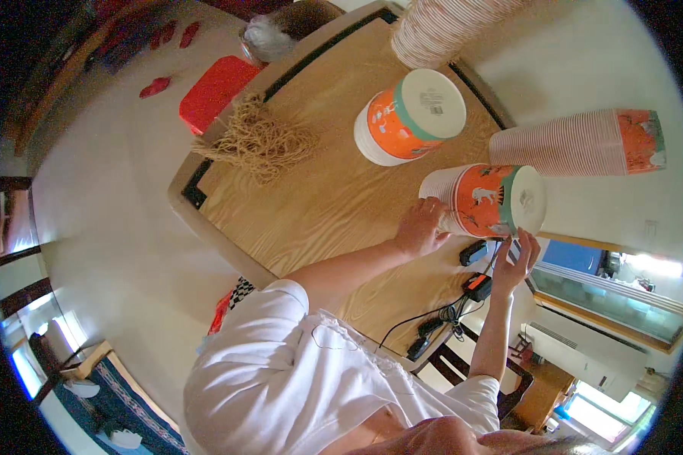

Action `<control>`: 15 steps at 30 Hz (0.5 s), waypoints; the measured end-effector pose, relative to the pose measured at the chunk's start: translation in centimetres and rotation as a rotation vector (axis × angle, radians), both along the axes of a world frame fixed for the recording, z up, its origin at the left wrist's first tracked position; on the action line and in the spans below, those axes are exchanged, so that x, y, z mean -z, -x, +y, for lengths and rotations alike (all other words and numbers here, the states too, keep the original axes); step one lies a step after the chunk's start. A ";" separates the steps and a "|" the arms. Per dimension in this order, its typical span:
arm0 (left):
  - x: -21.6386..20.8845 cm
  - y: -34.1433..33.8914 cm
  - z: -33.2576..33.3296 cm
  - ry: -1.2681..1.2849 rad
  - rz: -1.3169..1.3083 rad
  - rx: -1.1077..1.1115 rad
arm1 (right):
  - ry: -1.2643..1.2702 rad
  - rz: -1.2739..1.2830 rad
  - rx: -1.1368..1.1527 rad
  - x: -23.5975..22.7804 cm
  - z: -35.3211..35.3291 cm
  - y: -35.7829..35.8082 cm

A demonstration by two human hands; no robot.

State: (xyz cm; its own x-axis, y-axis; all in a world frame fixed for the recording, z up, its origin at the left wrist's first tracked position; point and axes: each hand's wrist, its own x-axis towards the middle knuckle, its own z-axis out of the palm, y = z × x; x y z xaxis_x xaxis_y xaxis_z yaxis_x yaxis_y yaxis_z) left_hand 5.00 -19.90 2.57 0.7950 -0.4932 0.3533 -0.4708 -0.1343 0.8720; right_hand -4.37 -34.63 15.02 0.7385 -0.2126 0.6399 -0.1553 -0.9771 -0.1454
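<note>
At the table's right side, a short stack of paper buckets [484,199], orange with a green band, stands upside down with its white base up. My left hand [423,229] is closed at the stacked rims on its near left side. The bent fingers of my right hand [517,258] press against the edge of the base. Beyond it stands a second short stack of the same buckets [407,120], untouched, also upside down. Between my hands, part of the lower rims is covered by the left fingers.
Tall bucket stacks rise at the far edge [451,30] and at the right [577,144]. Loose brown twine [262,144] lies on the wooden table [311,205]. A red stool [216,91] is beyond its left edge. Black adapters with cables [474,287] lie near my right forearm.
</note>
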 end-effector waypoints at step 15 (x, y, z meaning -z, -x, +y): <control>2.2 -1.7 -3.5 0.099 0.044 0.017 | -0.044 -0.009 0.015 0.1 -0.3 -0.2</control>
